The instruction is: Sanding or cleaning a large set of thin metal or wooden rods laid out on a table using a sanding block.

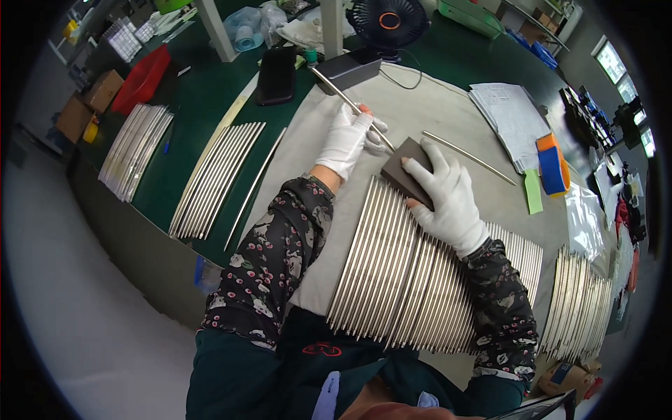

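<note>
My left hand [348, 138], in a white glove with bare fingertips, is closed round a thin silver metal rod [334, 89]. The rod slants from upper left down to a dark grey-brown sanding block [408, 175], where its lower end meets the block's edge. My gloved right hand [448, 194] grips that block from the right, fingers over its top and thumb at its near side. Just below the block lies a broad row of similar rods [399, 273], partly hidden by my right forearm. A single rod [470, 157] rests on the cloth beyond my right hand.
Pale cloth [308, 231] covers the green table. Bundled rods [220, 182] and wrapped rods [136, 150] lie left; another bundle [577, 304] lies right. Behind are a phone [276, 75], a dark box [350, 68] and a fan [388, 24]. Papers [507, 119] and tape rolls [553, 168] sit right.
</note>
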`<state>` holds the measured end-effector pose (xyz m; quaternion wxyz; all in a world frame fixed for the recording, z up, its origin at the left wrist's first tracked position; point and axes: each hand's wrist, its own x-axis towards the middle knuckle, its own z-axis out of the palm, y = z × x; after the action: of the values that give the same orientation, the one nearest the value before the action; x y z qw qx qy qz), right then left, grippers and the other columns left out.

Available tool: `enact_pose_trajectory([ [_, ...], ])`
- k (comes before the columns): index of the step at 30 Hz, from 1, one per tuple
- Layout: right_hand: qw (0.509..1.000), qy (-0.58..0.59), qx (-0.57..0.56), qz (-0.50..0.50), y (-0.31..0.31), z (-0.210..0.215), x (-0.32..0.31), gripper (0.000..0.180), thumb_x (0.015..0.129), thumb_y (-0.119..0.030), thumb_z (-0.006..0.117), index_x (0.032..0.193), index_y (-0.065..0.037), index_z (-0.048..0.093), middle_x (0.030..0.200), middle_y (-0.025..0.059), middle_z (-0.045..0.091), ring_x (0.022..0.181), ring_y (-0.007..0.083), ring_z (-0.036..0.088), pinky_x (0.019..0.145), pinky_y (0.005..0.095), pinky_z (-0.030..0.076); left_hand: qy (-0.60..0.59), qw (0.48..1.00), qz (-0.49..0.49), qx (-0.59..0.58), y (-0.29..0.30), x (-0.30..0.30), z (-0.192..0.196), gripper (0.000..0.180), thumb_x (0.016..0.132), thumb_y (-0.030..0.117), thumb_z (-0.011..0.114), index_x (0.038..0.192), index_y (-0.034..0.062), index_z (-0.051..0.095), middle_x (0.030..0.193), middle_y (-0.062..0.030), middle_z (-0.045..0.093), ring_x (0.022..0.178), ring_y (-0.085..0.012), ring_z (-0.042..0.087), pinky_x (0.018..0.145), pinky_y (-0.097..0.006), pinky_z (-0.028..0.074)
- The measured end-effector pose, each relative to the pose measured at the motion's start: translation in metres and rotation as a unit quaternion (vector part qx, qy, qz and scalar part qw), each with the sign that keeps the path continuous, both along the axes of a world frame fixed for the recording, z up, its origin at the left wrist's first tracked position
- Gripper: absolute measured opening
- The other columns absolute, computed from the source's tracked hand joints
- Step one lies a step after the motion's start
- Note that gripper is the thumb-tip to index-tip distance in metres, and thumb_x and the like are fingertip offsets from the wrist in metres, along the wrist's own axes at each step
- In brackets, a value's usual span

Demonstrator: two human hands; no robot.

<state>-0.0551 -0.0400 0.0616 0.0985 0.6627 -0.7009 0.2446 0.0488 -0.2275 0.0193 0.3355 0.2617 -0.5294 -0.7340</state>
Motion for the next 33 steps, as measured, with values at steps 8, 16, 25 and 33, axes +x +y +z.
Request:
enact_pose_trajectory([
  [8,0.999,0.043,-0.007,-0.019,0.02,-0.019,-0.011,0.06,0.065,-0.008,0.068,0.124,-0.009,0.056,0.136,0.0233,0.043,0.113,0.0395,0.046,0.096,0.0459,0.037,0.048,0.998,-0.029,0.035,0.012,-0.021,-0.019,0.014,0.094,0.015,0.048,0.104,0.01,0.039,0.08,-0.0103,0.063,0.05,-0.0123,0.055,0.041,-0.028,0.048],
  [16,0.997,0.05,0.026,-0.047,0.005,-0.019,-0.012,0.064,0.064,-0.009,0.07,0.126,-0.009,0.054,0.138,0.0209,0.042,0.119,0.0388,0.043,0.1,0.0466,0.035,0.039,0.999,-0.016,0.022,0.003,-0.015,-0.019,0.011,0.097,0.015,0.048,0.103,0.01,0.04,0.082,-0.0095,0.063,0.053,-0.011,0.057,0.044,-0.027,0.049],
  [25,0.98,0.083,0.047,-0.176,0.007,-0.022,-0.035,0.063,0.064,-0.01,0.069,0.125,-0.008,0.054,0.136,0.0222,0.043,0.119,0.0392,0.044,0.102,0.0469,0.034,0.047,0.999,0.009,0.019,0.006,-0.016,-0.014,0.014,0.094,0.013,0.051,0.101,0.0098,0.038,0.077,-0.0084,0.062,0.047,-0.0126,0.054,0.039,-0.029,0.047],
  [33,0.978,0.101,0.003,-0.184,0.03,-0.01,-0.037,0.06,0.066,-0.01,0.069,0.125,-0.008,0.056,0.135,0.0229,0.046,0.114,0.0396,0.047,0.097,0.0472,0.037,0.078,0.996,-0.009,0.039,0.009,-0.027,-0.019,0.015,0.096,0.013,0.052,0.104,0.0086,0.04,0.078,-0.012,0.063,0.05,-0.0145,0.057,0.044,-0.03,0.051],
])
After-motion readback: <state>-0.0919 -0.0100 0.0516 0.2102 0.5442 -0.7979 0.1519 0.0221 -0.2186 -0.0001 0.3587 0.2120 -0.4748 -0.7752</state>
